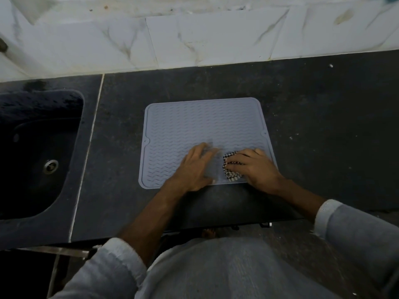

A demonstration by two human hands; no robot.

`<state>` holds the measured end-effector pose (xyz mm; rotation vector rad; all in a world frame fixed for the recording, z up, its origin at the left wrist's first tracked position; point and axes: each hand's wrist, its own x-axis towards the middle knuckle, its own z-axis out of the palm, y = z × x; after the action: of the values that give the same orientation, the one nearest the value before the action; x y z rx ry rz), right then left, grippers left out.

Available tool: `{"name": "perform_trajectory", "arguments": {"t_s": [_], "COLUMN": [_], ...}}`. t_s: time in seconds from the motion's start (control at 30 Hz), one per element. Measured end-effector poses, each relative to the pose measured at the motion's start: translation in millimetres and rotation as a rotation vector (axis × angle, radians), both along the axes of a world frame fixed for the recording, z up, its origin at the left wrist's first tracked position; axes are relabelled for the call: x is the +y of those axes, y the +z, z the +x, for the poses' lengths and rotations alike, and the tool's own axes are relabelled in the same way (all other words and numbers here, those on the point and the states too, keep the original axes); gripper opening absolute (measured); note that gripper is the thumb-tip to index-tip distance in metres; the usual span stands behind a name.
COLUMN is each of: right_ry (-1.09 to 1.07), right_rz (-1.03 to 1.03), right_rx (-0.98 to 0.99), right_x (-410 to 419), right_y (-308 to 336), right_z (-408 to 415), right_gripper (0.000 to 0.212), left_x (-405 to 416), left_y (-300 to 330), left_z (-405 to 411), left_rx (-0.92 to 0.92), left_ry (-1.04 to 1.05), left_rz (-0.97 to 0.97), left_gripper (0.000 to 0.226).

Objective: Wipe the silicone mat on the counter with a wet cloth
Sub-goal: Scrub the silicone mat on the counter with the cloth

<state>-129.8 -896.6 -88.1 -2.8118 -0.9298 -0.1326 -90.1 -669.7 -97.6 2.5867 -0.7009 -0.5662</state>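
Head view, right hand [252, 167] pressing cloth [230, 169], mat [194, 126]

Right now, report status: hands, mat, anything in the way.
Left hand flat on silicone mat, steadying it. Right hand presses checked cloth at mat's near edge. Nothing else on the mat.

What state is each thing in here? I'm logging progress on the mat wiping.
silicone mat: flat on the counter, both hands on its near part.
checked cloth: bunched on the mat under the right hand.
left hand: fingers spread, pressing the mat.
right hand: on the cloth, pressing it to the mat.
sink: left of the mat, nothing visible in it.
counter: dark, specked with white.
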Motion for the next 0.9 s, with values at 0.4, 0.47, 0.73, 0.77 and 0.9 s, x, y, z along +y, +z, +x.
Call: {"name": "perform_trajectory", "arguments": {"t_s": [0.4,0.47,0.73,0.77,0.9], "right_ry": [0.047,0.000,-0.026,0.004,0.016], "right_rz": [-0.034,-0.063,0.028,0.025,-0.012], "right_rx": [0.042,0.048,0.013,0.018,0.033], "right_x": [-20,-44,-10,2,-6], "right_y": [-9,-5,-9,-12,-15], "right_z": [-3,-9,3,5,1], "right_gripper": [0.053,0.054,0.042,0.041,0.037], "left_x": [-16,-17,-26,-26,-23], "left_y": [-4,-3,1,1,-1], "left_z": [14,14,16,16,16], "left_rx": [0.022,0.026,0.043,0.041,0.039], "left_ry": [-0.061,-0.079,-0.071,-0.066,-0.071], "left_rz": [0.144,0.160,0.222,0.223,0.214], "left_gripper": [0.099,0.099,0.102,0.103,0.102]}}
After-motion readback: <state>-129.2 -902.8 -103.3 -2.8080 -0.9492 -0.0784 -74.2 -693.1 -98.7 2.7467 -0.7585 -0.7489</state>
